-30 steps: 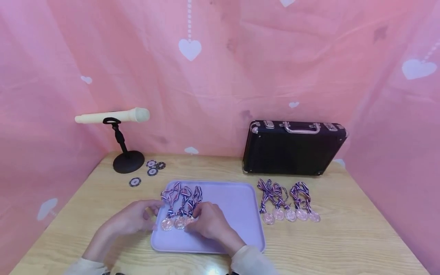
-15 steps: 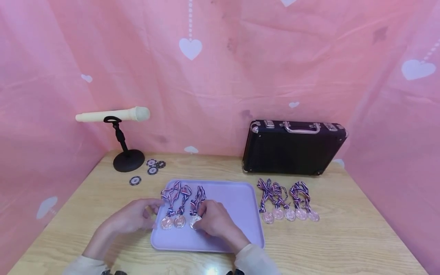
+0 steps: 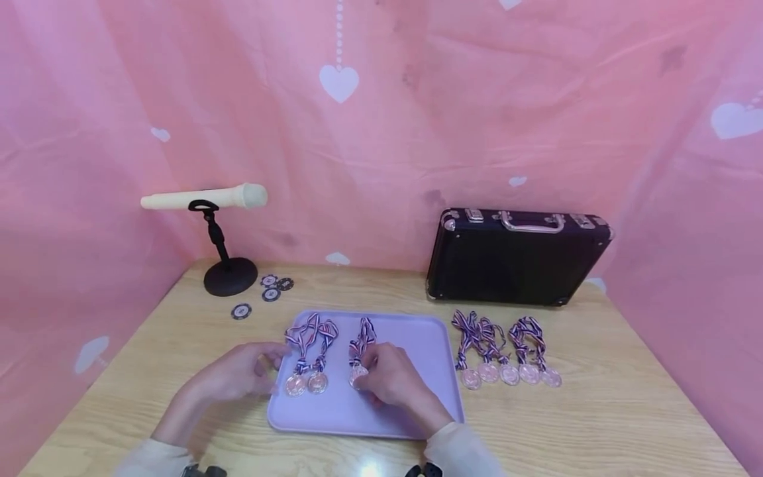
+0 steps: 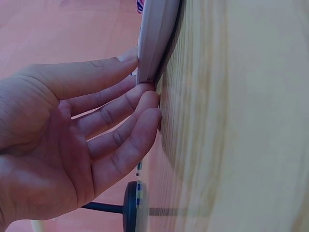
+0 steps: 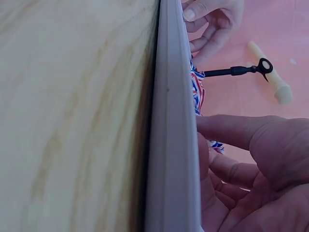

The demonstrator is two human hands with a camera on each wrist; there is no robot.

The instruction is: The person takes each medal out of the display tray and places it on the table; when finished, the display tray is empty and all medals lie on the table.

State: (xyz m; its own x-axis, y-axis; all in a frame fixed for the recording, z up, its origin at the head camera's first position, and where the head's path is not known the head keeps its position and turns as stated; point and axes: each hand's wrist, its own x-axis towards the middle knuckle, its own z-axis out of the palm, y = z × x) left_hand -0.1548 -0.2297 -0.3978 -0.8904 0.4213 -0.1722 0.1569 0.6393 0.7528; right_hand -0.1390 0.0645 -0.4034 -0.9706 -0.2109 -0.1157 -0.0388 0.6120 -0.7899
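lavender tray (image 3: 417, 344), red-white-blue striped medal ribbons (image 3: 495, 331), black case (image 3: 512, 265), pink backdrop (image 3: 417, 132) with white hearts

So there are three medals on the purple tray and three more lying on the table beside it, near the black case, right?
Not quite. The purple tray does hold three medals: two by the left hand and one under the right hand. But the head view shows five medals, not three, in a row on the table before the black case.
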